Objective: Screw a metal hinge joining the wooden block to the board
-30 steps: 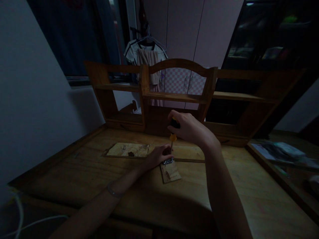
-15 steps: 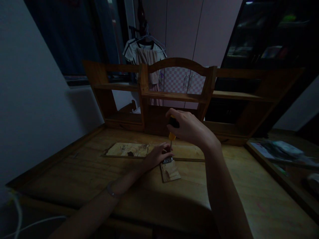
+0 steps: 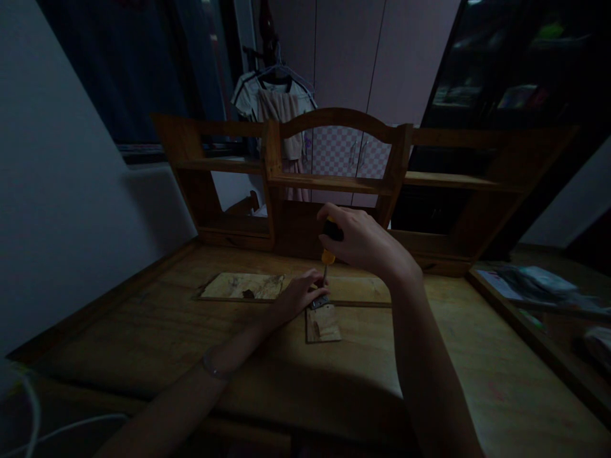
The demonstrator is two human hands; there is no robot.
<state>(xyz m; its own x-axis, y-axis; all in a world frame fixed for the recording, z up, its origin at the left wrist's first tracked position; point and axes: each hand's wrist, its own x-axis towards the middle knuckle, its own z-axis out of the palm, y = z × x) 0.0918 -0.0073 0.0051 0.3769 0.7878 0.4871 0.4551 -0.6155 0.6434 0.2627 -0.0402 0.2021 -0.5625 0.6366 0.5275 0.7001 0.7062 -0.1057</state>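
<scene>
My right hand (image 3: 356,238) is wrapped round the black and yellow handle of a screwdriver (image 3: 328,256), held upright with its shaft pointing down. My left hand (image 3: 301,292) is closed low at the shaft's lower end, thumb and fingers pinched at a metal hinge (image 3: 321,301). The screwdriver's tip and part of the hinge are hidden by those fingers. A small wooden piece (image 3: 324,326) lies flat on the near side of the hinge. Behind it, a long wooden board (image 3: 238,286) with a rough, dark-marked left end lies across the table, passing behind my left hand.
The wooden tabletop (image 3: 191,343) carries a shelf unit (image 3: 329,183) along its back edge. To the right, past a raised wooden edge, lie papers and a plastic bag (image 3: 548,280). A white cable (image 3: 81,425) hangs at lower left. Clothes (image 3: 281,105) hang behind the shelf.
The small wooden piece has turned slightly, its near end swinging left and a little away from me. Both hands keep nearly the same hold; the whole view has shifted slightly.
</scene>
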